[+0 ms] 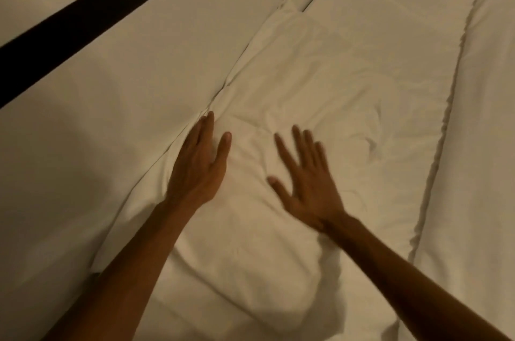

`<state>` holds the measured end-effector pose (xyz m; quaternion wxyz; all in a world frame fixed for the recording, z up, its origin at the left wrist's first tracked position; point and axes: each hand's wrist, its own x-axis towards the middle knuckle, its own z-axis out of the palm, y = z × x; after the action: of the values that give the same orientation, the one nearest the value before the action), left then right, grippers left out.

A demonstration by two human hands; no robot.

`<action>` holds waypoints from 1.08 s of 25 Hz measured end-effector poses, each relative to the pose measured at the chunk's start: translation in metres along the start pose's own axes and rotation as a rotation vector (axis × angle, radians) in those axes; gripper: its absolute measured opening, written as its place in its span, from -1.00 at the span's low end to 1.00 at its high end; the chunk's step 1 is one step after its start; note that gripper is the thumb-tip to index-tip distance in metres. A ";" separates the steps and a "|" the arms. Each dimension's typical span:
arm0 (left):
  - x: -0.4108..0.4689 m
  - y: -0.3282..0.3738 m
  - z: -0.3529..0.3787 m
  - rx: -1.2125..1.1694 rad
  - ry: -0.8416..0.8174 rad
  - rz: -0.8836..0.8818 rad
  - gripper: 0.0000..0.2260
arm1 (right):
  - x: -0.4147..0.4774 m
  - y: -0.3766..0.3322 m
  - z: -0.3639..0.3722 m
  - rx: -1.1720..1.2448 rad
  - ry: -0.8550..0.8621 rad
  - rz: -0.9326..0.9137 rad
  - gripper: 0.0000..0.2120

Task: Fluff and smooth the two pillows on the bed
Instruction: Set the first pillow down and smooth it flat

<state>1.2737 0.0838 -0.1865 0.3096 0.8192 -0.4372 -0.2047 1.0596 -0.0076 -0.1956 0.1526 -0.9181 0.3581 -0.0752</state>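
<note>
A white, wrinkled pillow (315, 84) lies flat on the bed, running from near me towards the upper middle. My left hand (199, 165) rests flat on the pillow's left edge, fingers together, thumb apart. My right hand (303, 181) is spread flat over the pillow's middle, fingers apart and slightly blurred. Neither hand grips the cloth. Only one pillow is clearly told apart; a second one cannot be made out.
The white sheet (111, 95) stretches to the left of the pillow. A folded white duvet (482, 145) with a ruffled edge lies along the right. A dark band (83, 9) crosses the upper left beyond the bed.
</note>
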 end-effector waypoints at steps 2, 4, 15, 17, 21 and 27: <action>0.011 0.011 -0.011 -0.060 0.023 0.030 -0.37 | -0.034 -0.018 0.004 0.039 -0.087 -0.152 -0.27; 0.032 0.031 -0.016 -0.033 0.077 0.121 -0.41 | -0.056 -0.024 -0.001 0.056 -0.173 -0.261 -0.23; -0.010 0.007 0.007 0.387 -0.077 0.162 -0.39 | 0.054 0.066 -0.065 0.003 0.059 0.232 -0.28; -0.025 -0.007 -0.010 0.403 -0.096 0.132 -0.39 | 0.072 0.061 -0.054 0.049 0.041 0.341 -0.27; -0.042 -0.014 -0.036 0.443 -0.100 0.133 -0.39 | 0.058 0.019 -0.020 0.020 0.055 0.266 -0.27; -0.007 0.038 -0.019 0.301 0.012 0.149 -0.43 | 0.049 0.017 -0.015 -0.125 -0.012 -0.128 -0.35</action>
<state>1.2595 0.0797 -0.1462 0.2003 0.8227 -0.5208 -0.1086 1.0805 -0.0561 -0.1863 0.0919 -0.9472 0.3018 -0.0567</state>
